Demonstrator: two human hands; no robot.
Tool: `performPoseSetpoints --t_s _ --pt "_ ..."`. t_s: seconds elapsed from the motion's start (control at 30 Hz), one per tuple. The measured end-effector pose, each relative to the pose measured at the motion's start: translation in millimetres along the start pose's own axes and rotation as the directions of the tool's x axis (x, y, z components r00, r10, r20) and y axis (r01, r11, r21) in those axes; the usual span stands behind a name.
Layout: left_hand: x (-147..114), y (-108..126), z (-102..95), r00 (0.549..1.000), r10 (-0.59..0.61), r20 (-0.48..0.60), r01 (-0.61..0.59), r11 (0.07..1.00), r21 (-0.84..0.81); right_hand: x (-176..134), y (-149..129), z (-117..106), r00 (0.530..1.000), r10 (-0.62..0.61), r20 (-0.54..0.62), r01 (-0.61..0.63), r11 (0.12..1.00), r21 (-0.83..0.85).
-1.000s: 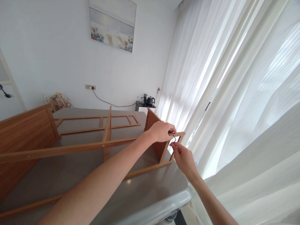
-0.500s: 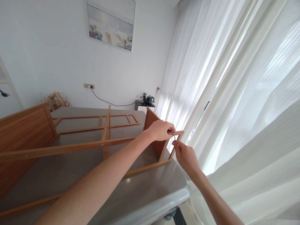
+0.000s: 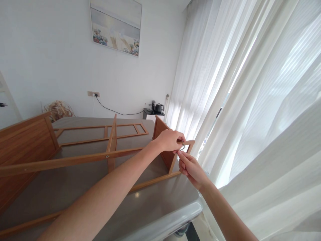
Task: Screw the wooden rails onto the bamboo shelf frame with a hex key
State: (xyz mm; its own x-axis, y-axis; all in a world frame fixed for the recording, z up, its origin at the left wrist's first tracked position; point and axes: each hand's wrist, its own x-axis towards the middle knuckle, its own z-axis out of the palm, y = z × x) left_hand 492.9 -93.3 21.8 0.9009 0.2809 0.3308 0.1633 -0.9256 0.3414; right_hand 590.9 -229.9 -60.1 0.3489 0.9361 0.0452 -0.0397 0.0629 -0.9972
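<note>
A wooden shelf frame point(image 3: 75, 162) lies on its side on the table, its panels standing upright between long rails. At its far right end, my left hand point(image 3: 170, 140) is closed around the upper rail, with its fingertips right beside the bend of a small hex key point(image 3: 184, 147). My right hand point(image 3: 192, 170) pinches the hex key's long arm between thumb and fingers, just below the rail. The key's tip meets the rail near my left fingertips; the screw there is hidden.
The table point(image 3: 160, 204) has a rounded, plastic-covered edge. White curtains point(image 3: 250, 134) hang close to my right arm. At the back stand a black kettle point(image 3: 158, 108) on a small stand and a bundle of straw-like strips point(image 3: 59, 110). A cord runs from the wall socket point(image 3: 93, 94).
My right hand has swung the hex key's long arm to the left, towards my left hand. My left hand keeps its place on the rail. The view has shifted slightly.
</note>
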Motion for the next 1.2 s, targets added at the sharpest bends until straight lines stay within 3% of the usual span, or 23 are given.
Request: performPoseSetpoints --t_s 0.2,0.43,0.77,1.0,1.1,1.2 --pt "0 -1 0.3 1.0 -0.001 -0.017 0.001 1.0 0.026 -4 10 2 0.99 -0.101 -0.101 0.066 0.951 -0.302" --pt "1 -4 2.1 0.999 0.04 -0.022 -0.04 0.999 0.011 0 15 -18 0.945 -0.282 -0.164 0.107 0.742 -0.662" --pt "1 -5 2.1 0.998 0.059 -0.019 -0.058 0.998 0.031 3 12 -22 0.92 -0.363 -0.147 0.098 0.577 -0.811" --pt "1 -5 0.7 0.997 0.069 -0.015 -0.069 0.998 0.014 2 -2 -28 0.924 -0.355 -0.144 -0.007 0.36 -0.933" --pt "0 -4 0.1 0.998 0.066 -0.02 -0.066 0.998 0.012 1 -5 -28 0.927 -0.351 -0.133 0.001 0.356 -0.935" --pt "0 -3 -0.3 0.998 0.067 -0.012 -0.066 0.998 0.007 1 -5 -25 0.924 -0.357 -0.139 0.02 0.409 -0.912"
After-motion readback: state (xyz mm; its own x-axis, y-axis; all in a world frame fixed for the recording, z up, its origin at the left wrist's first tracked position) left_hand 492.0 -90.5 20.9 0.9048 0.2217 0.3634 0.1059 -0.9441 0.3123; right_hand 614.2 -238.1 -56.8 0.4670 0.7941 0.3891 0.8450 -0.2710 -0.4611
